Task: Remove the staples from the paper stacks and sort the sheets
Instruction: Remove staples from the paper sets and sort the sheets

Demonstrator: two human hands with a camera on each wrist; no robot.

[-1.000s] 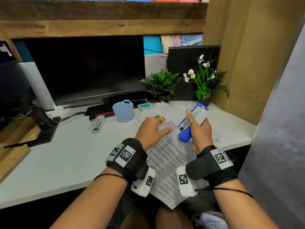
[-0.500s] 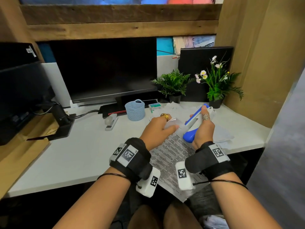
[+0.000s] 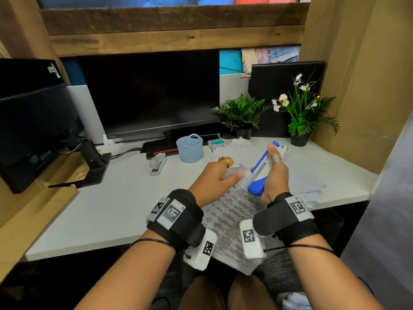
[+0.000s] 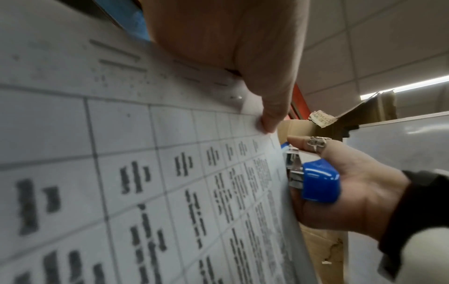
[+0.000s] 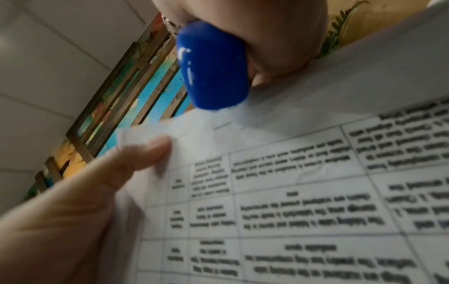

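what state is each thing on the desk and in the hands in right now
paper stack: held up off the desk by one corner
left hand: pinches that corner
blue tool: gripped, tip at the paper's corner
right hand: grips the blue tool
monitor: screen dark
grey stapler: lying closed on the desk
blue basket: upright
loose papers: spread on the desk

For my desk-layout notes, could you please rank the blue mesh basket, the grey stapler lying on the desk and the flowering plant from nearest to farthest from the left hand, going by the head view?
From the left hand:
1. Blue mesh basket, just behind it.
2. Grey stapler, to its left.
3. Flowering plant, back right corner.
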